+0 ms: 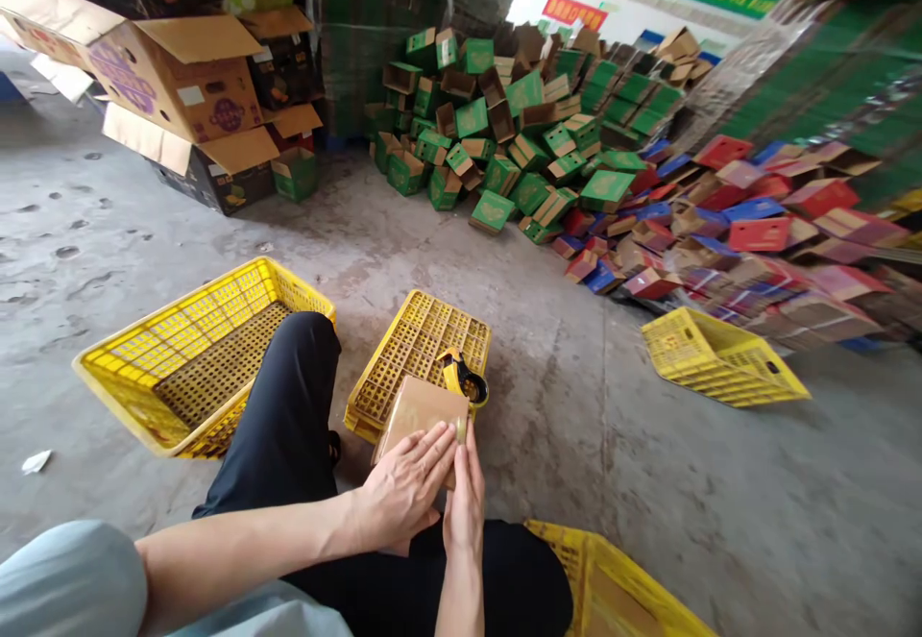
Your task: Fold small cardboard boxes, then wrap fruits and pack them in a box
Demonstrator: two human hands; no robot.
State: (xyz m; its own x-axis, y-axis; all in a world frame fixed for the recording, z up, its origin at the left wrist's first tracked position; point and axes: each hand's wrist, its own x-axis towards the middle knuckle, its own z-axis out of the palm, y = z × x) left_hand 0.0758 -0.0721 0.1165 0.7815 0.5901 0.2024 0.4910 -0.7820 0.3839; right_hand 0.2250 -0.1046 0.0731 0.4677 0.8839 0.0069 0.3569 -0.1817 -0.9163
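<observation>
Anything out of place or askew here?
Yes. Many green cartons lie jumbled at the back, and red and blue cartons farther right, tipped at odd angles rather than neatly stacked. A white scrap lies loose on the floor at left. Nothing odd shows on the small cardboard box.

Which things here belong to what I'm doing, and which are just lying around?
Apparently in use:
brown box, touched by left hand and right hand
tape dispenser, beside the box
grid-topped yellow crate

Apparently just lying around:
heaped green boxes
heaped red and blue boxes
white scrap
</observation>
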